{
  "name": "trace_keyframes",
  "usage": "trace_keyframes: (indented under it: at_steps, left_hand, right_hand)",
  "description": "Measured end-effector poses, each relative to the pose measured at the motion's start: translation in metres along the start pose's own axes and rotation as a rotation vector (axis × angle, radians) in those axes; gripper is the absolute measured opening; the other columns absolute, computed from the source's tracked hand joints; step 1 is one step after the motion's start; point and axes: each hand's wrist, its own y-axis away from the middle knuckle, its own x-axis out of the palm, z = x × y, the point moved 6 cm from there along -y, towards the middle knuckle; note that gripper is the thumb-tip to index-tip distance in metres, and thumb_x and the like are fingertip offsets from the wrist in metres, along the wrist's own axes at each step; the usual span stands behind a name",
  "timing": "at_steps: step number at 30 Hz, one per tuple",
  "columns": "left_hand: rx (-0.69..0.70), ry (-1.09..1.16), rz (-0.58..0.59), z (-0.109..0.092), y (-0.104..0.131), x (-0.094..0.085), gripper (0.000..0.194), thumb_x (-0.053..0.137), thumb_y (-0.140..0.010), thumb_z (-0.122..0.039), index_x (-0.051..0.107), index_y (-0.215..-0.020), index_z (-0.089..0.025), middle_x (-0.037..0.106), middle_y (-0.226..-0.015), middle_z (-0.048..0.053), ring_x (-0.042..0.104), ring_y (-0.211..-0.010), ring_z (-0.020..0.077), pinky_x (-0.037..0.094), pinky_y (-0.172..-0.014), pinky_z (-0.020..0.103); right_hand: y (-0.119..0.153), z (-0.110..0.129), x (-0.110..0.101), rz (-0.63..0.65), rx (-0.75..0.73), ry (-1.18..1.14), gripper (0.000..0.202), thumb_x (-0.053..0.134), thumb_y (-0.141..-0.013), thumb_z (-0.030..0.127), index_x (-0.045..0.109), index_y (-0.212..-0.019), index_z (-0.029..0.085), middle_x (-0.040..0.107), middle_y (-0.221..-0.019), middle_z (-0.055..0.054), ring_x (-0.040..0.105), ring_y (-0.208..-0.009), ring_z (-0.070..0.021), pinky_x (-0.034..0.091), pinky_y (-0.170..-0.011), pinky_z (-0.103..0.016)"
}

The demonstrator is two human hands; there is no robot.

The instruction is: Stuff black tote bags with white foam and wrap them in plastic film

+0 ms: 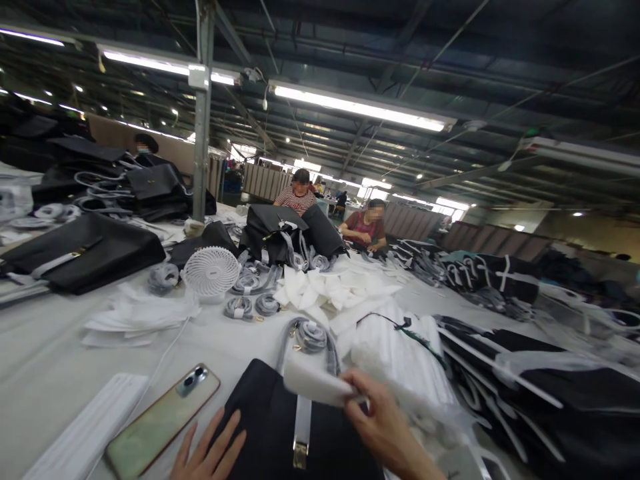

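A black handbag (263, 427) with a gold clasp and a pale strip down its flap lies in front of me. My left hand (210, 445) rests with spread fingers at the bag's left edge. Between the thumb and fingers of my right hand (377, 417) is a white foam sheet (315, 383), held over the bag's upper part. A coiled, wrapped shoulder strap (311, 335) sits at the bag's top, by its handle. To the left of my left hand lies a phone (165, 420), back side up.
A white fan (211, 273) stands beyond a stack of white sheets (135, 313). Loose foam pieces (335, 287) are heaped mid-table. More black bags (590, 397) pile up at right. Two people (367, 227) work across the table, and another is farther left. A metal post (203, 147) rises at the table's far side.
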Motion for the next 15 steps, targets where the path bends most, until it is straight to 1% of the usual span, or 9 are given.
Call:
trace_keyframes:
  at_steps: [2, 3, 4, 5, 6, 8, 10, 12, 15]
  left_hand:
    - [0.032, 0.047, -0.044, -0.001, -0.007, -0.015, 0.036, 0.053, -0.088, -0.041, 0.064, -0.121, -0.030, 0.063, -0.130, 0.004, 0.051, -0.127, 0.0257, 0.013, -0.119, 0.048]
    - [0.060, 0.072, -0.048, -0.004, -0.011, -0.024, 0.035, 0.054, -0.088, -0.039, 0.064, -0.120, -0.028, 0.062, -0.130, 0.004, 0.052, -0.126, 0.0243, 0.010, -0.120, 0.047]
    - [0.076, 0.103, -0.029, -0.006, -0.015, -0.033, 0.034, 0.055, -0.089, -0.034, 0.064, -0.120, -0.027, 0.062, -0.131, 0.004, 0.052, -0.126, 0.0227, 0.009, -0.121, 0.046]
    - [0.064, 0.145, 0.013, -0.006, -0.020, -0.041, 0.033, 0.055, -0.089, -0.029, 0.063, -0.121, -0.026, 0.062, -0.131, 0.004, 0.053, -0.126, 0.0216, 0.010, -0.121, 0.046]
    - [0.022, 0.199, 0.072, -0.006, -0.025, -0.048, 0.033, 0.054, -0.089, -0.024, 0.063, -0.120, -0.026, 0.061, -0.131, 0.005, 0.053, -0.125, 0.0212, 0.015, -0.120, 0.048]
    - [-0.095, 0.324, 0.173, -0.004, -0.032, -0.060, 0.033, 0.048, -0.090, -0.016, 0.064, -0.117, -0.024, 0.063, -0.128, 0.006, 0.054, -0.125, 0.0222, 0.024, -0.117, 0.053]
    - [-0.180, 0.446, 0.209, -0.002, -0.036, -0.070, 0.033, 0.043, -0.091, -0.013, 0.065, -0.115, -0.022, 0.065, -0.123, 0.008, 0.055, -0.124, 0.0226, 0.028, -0.115, 0.055]
    - [-0.274, 0.573, 0.209, 0.000, -0.038, -0.077, 0.032, 0.044, -0.093, -0.017, 0.066, -0.115, -0.021, 0.067, -0.120, 0.008, 0.057, -0.120, 0.0225, 0.034, -0.113, 0.052]
    - [-0.531, 0.804, 0.230, 0.005, -0.037, -0.085, 0.029, 0.046, -0.095, -0.030, 0.069, -0.111, -0.023, 0.072, -0.108, 0.006, 0.065, -0.105, 0.0216, 0.050, -0.099, 0.040]
  right_hand:
    - [0.009, 0.016, 0.005, -0.100, -0.108, 0.011, 0.018, 0.047, -0.075, 0.013, 0.062, -0.079, 0.022, 0.066, -0.097, -0.006, 0.061, -0.095, -0.0212, 0.048, -0.084, -0.033]
    - [0.012, 0.021, 0.008, -0.138, -0.150, 0.021, 0.017, 0.049, -0.075, 0.014, 0.063, -0.077, 0.022, 0.066, -0.106, -0.007, 0.060, -0.104, -0.0230, 0.047, -0.090, -0.036]
    - [0.013, 0.024, 0.012, -0.156, -0.175, 0.028, 0.015, 0.051, -0.074, 0.015, 0.064, -0.076, 0.022, 0.064, -0.112, -0.009, 0.058, -0.110, -0.0244, 0.046, -0.093, -0.037]
    - [0.014, 0.024, 0.017, -0.156, -0.177, 0.027, 0.014, 0.053, -0.074, 0.016, 0.065, -0.076, 0.023, 0.063, -0.115, -0.009, 0.058, -0.111, -0.0250, 0.047, -0.092, -0.037]
    - [0.015, 0.022, 0.023, -0.143, -0.166, 0.017, 0.013, 0.055, -0.073, 0.017, 0.066, -0.077, 0.023, 0.064, -0.115, -0.009, 0.060, -0.110, -0.0252, 0.048, -0.090, -0.036]
    - [0.015, 0.019, 0.036, -0.101, -0.144, -0.012, 0.014, 0.058, -0.071, 0.019, 0.068, -0.079, 0.023, 0.065, -0.112, -0.009, 0.063, -0.104, -0.0251, 0.051, -0.085, -0.033]
    - [0.017, 0.020, 0.049, -0.091, -0.145, -0.019, 0.017, 0.060, -0.070, 0.019, 0.070, -0.083, 0.023, 0.065, -0.110, -0.009, 0.065, -0.101, -0.0254, 0.052, -0.082, -0.033]
    - [0.021, 0.030, 0.056, -0.135, -0.184, 0.034, 0.019, 0.058, -0.073, 0.017, 0.071, -0.086, 0.023, 0.064, -0.113, -0.010, 0.064, -0.102, -0.0257, 0.052, -0.082, -0.034]
    - [0.029, 0.062, 0.066, -0.222, -0.334, 0.222, 0.026, 0.051, -0.082, 0.011, 0.072, -0.089, 0.024, 0.060, -0.121, -0.011, 0.058, -0.107, -0.0261, 0.049, -0.087, -0.040]
